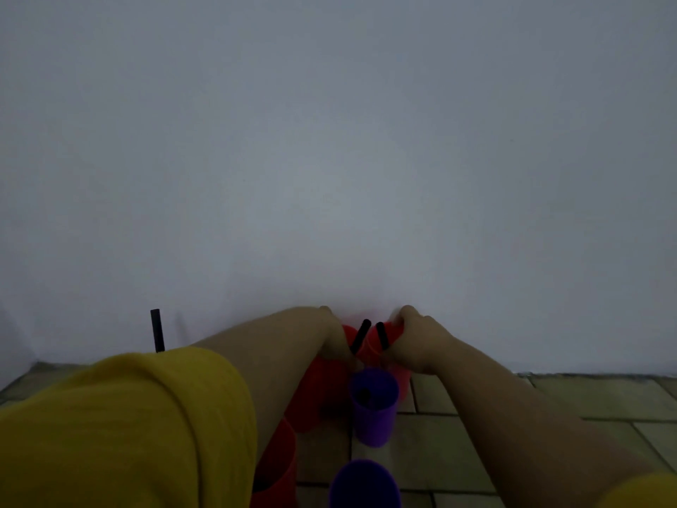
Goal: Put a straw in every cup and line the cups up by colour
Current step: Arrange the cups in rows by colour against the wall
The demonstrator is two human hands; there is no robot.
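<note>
Two red cups stand side by side against the wall, each with a black straw in it. My left hand (331, 333) grips the left red cup (315, 390), whose straw (361, 335) leans right. My right hand (414, 337) grips the right red cup (381, 348) at its rim, beside its straw (381, 334). In front of them stands a purple cup (373, 408) with a dark straw end inside. A second purple cup (364, 483) sits at the bottom edge. Another red cup (276, 461) stands lower left, partly behind my yellow sleeve.
A lone black straw (156, 330) sticks up at the left above my yellow sleeve (121, 427); what holds it is hidden. The tiled surface (549, 405) stretches to the right. A plain white wall (337, 159) rises directly behind the cups.
</note>
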